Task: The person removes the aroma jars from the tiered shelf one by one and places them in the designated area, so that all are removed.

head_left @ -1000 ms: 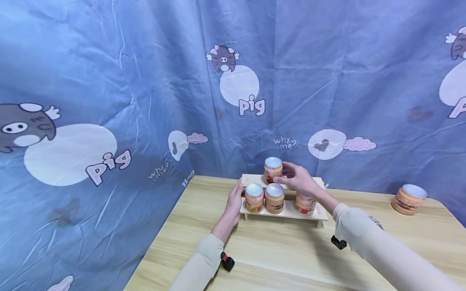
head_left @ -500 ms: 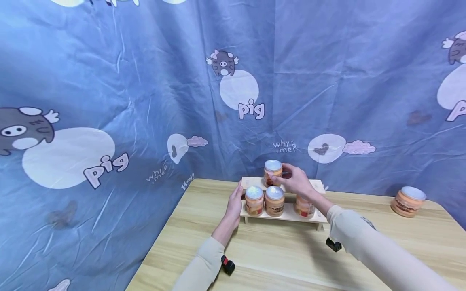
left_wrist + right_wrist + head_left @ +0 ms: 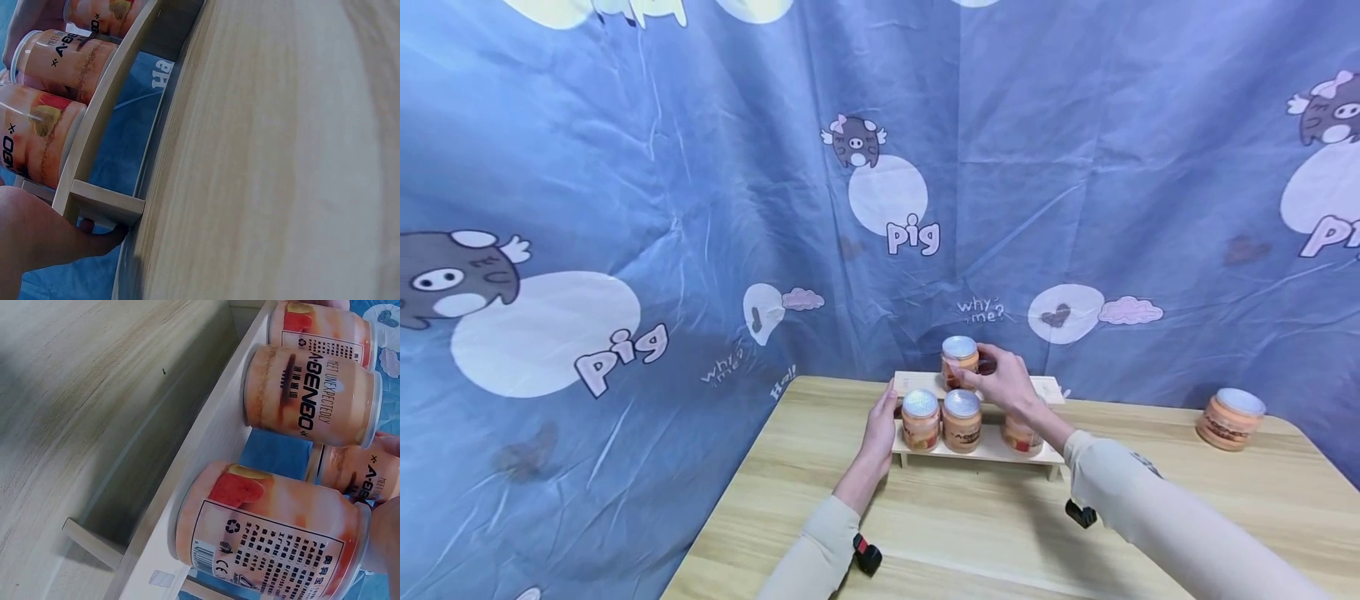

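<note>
A two-tier wooden rack [image 3: 1047,388] stands near the back of the table. My left hand [image 3: 877,429] grips its left end; in the left wrist view, fingers curl about the end leg [image 3: 106,199]. My right hand [image 3: 1004,383] pinches an orange can [image 3: 955,372] with a silvery top, upright on the upper tier. On the lower tier stand three similar cans: a left one [image 3: 921,427], a middle one [image 3: 962,429] close beside it, and a right one [image 3: 1021,439], partly behind my right forearm. A gap separates the middle and right cans.
Another orange can [image 3: 1230,419] stands on the wooden table [image 3: 970,525] at the far right. A blue patterned cloth [image 3: 760,208] hangs behind the table and along its left side. Dark wrist cameras, such as the left one [image 3: 867,557], sit under both wrists.
The head view has tilted up slightly and turned a little right, so everything sits lower and a bit further left. Both hands keep their hold on the can and the rack.
</note>
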`<act>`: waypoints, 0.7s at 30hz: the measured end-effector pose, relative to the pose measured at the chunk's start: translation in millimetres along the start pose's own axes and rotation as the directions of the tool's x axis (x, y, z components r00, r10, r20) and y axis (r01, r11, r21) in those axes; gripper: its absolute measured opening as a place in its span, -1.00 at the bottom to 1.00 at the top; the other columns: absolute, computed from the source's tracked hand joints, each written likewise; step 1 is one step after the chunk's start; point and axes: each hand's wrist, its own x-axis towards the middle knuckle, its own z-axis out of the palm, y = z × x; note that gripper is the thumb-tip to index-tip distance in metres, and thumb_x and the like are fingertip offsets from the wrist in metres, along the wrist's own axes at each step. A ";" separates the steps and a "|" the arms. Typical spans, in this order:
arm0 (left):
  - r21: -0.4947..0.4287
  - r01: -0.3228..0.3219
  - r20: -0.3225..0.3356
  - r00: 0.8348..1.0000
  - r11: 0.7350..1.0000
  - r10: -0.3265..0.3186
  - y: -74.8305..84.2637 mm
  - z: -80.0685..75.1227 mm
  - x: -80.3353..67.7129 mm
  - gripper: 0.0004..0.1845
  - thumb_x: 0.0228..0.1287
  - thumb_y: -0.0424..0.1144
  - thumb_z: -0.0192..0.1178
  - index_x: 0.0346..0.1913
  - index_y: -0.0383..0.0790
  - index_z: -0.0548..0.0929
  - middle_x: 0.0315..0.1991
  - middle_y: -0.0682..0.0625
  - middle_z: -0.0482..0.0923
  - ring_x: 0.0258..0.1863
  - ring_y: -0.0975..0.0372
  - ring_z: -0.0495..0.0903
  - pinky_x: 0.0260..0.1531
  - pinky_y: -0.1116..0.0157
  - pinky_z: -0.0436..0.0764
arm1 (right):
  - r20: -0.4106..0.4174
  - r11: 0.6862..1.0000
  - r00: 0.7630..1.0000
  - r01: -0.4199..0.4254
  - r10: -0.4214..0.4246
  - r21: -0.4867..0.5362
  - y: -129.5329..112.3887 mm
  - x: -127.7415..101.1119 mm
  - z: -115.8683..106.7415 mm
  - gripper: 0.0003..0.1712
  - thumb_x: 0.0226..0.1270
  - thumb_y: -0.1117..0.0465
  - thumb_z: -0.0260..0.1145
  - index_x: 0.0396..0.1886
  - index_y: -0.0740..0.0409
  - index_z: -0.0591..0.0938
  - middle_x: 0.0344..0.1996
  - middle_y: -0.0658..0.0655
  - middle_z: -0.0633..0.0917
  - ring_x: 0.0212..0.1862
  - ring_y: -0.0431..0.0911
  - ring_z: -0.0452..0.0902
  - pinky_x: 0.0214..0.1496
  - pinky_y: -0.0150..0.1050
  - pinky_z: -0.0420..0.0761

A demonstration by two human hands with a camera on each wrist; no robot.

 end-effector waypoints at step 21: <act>-0.019 -0.013 0.007 1.000 1.000 0.013 -0.8 -1.3 1.4 -0.40 0.68 0.02 -0.18 0.60 -0.16 0.16 0.61 -0.02 0.03 0.58 0.06 -0.12 0.53 0.02 -0.17 | -0.227 0.998 0.973 0.019 -0.032 -0.056 9.9 -5.7 -40.9 -0.25 0.25 0.04 0.54 0.32 0.34 0.54 -0.02 0.35 0.73 -0.01 0.22 0.69 0.12 0.11 0.62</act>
